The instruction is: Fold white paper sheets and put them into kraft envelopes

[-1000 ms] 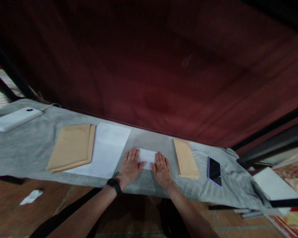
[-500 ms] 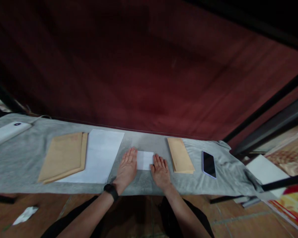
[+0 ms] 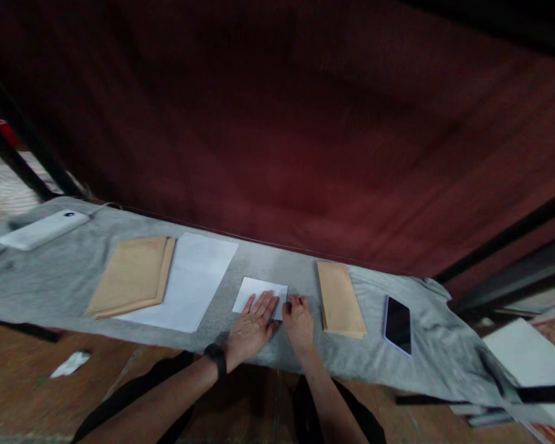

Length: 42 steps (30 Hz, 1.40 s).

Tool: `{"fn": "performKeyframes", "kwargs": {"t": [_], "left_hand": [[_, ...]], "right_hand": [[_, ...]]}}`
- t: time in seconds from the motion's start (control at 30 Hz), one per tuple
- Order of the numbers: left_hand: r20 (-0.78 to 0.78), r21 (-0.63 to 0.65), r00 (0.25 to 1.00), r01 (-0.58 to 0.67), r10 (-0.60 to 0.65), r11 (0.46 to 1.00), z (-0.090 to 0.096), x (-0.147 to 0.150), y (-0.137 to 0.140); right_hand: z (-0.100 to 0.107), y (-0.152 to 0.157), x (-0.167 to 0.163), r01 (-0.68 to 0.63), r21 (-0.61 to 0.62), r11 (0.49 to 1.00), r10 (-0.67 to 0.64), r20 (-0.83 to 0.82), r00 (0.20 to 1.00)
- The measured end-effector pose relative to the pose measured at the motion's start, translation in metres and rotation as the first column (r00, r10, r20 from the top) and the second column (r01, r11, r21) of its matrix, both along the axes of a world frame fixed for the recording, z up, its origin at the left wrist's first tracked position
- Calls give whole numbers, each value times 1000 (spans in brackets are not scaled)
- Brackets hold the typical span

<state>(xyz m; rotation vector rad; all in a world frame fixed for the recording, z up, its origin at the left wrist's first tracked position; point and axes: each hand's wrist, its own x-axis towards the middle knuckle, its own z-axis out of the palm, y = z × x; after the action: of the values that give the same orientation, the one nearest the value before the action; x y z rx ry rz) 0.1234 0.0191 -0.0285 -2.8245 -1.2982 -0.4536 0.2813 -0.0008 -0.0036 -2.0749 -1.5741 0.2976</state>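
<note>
A small folded sheet of white paper point(image 3: 251, 295) lies on the grey cloth in front of me. My left hand point(image 3: 254, 324), a dark band on its wrist, rests flat on the paper's near middle with fingers spread. At the paper's right edge is my right hand point(image 3: 298, 322), its fingers bent and closed, the thumb side touching that edge. Its fingertips are partly hidden. To the left lie larger white sheets point(image 3: 203, 271), partly under big brown envelopes point(image 3: 134, 271). Narrower brown envelopes point(image 3: 341, 299) lie right of my right hand.
The grey cloth point(image 3: 268, 262) covers a narrow table against a dark red panel point(image 3: 277, 154). A phone point(image 3: 398, 325) lies at the right, and a white device with a cord point(image 3: 44, 229) at the far left. A white scrap point(image 3: 70, 364) is on the tiled floor.
My left hand has moved from the paper's left edge onto its middle. My right fingers, flat and stretched before, are now bent at the right edge. The view has shifted slightly.
</note>
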Motion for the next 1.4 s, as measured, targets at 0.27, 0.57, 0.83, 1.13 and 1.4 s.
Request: {"fn": "performKeyframes", "kwargs": {"t": [0.27, 0.57, 0.83, 1.13, 1.4], "left_hand": [[-1, -12, 1000, -20, 20, 1000, 4, 0, -4], [46, -105, 992, -111, 116, 988, 30, 12, -2], [782, -441, 519, 68, 346, 895, 69, 8, 12], [669, -715, 50, 316, 741, 624, 63, -26, 30], [542, -799, 495, 53, 680, 598, 40, -46, 55]], "right_hand": [[6, 10, 4, -16, -104, 994, -10, -242, 970], [-3, 18, 2, -98, 107, 989, 142, -584, 799], [9, 25, -15, 57, 150, 987, 125, -941, 315], [-14, 22, -23, 67, 32, 997, 29, -998, 49], [-37, 42, 2, 150, 228, 962, 78, -756, 650]]}}
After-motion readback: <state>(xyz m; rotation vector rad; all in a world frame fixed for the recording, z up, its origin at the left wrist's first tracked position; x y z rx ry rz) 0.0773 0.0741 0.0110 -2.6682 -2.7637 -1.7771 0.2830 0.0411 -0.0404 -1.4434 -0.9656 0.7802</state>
